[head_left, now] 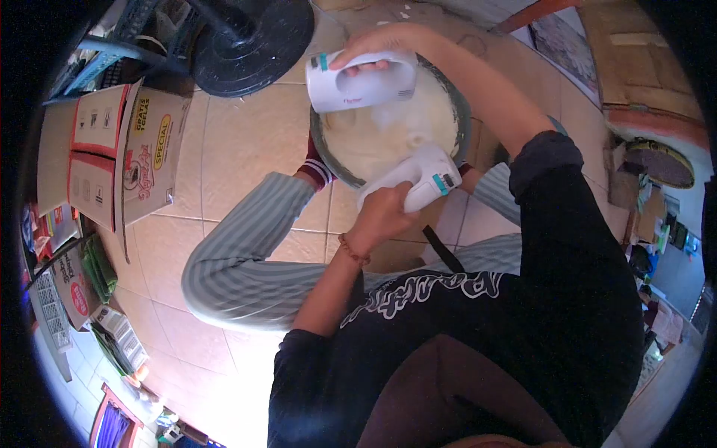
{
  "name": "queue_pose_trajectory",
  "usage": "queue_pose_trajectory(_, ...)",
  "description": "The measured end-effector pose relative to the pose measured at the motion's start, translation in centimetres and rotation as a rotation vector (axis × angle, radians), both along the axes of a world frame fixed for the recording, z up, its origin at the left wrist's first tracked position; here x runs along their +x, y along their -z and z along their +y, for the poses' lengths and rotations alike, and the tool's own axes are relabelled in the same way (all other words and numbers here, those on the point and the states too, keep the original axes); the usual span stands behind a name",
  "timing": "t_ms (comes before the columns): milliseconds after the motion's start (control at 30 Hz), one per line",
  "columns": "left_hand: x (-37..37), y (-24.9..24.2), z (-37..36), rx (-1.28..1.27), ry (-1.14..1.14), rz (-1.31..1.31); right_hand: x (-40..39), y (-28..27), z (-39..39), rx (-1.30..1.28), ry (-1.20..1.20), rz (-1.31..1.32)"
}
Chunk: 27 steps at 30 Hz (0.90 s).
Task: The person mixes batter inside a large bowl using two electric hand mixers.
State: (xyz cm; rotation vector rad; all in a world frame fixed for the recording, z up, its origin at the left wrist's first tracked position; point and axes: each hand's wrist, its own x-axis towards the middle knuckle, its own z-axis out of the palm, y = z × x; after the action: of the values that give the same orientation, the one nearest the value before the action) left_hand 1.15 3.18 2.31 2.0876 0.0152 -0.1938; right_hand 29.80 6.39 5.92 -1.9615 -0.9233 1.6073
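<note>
A large round bowl [317, 142] of pale creamy batter [358, 142] stands on the floor between the person's feet. My right hand [381, 46] is wrapped round the handle of a white hand mixer [362, 93], held over the bowl's far left part. Nearer the body, my left hand [387, 213] grips a second white mixer [432, 168] above the bowl's near edge. Both mixers carry a teal-marked control. Their beaters are hidden or blurred, and the batter shows a swirl beside the nearer mixer.
Striped trouser legs [254, 276] are folded on either side of the bowl on the tiled floor [179, 269]. An open cardboard box [160, 157] is at left, and a black round base [258, 52] stands beyond it. A dark strap [443, 250] lies near the lap.
</note>
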Motion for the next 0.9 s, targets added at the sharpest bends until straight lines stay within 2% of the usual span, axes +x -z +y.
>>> queue_pose_trajectory(100, 0.0, 0.2, -0.2, -0.018, -0.012, -0.040, -1.1, 0.7, 1.7, -0.043, -0.171, 0.021)
queue_pose_trajectory(200, 0.3, -0.4, 0.0, -0.014, 0.088, 0.172, -2.5, 2.4, 3.2, -0.076, -0.386, 0.083)
queue_pose_trajectory(300, 0.0, -0.3, -0.1, -0.039, 0.075, 0.118, -5.3, 2.5, 5.1, -0.237, -0.704, 0.115)
queue_pose_trajectory(400, 0.0, 0.0, 0.0, -0.054, 0.072, 0.113, -7.5, 2.7, 5.2, -0.306, -0.903, 0.083)
queue_pose_trajectory(567, -0.1, -0.1, 0.0, -0.076, 0.066, 0.111, -9.2, 2.2, 4.7, -0.314, -1.058, 0.131)
queue_pose_trajectory(667, -0.1, -0.1, -0.2, -0.053, 0.084, 0.133, -8.6, 2.0, 4.4, -0.445, -0.956, 0.112)
queue_pose_trajectory(800, -0.2, -0.1, -0.2, -0.020, 0.080, 0.153, -5.3, 2.8, 2.2, -0.226, -0.515, 0.225)
queue_pose_trajectory(867, -0.5, -0.1, -0.2, 0.035, 0.021, 0.062, -3.8, 1.7, 0.4, -0.155, -0.218, 0.238)
queue_pose_trajectory(900, -0.7, -0.2, -0.2, 0.063, -0.006, 0.018, -2.8, 2.0, -0.4, -0.118, -0.144, 0.262)
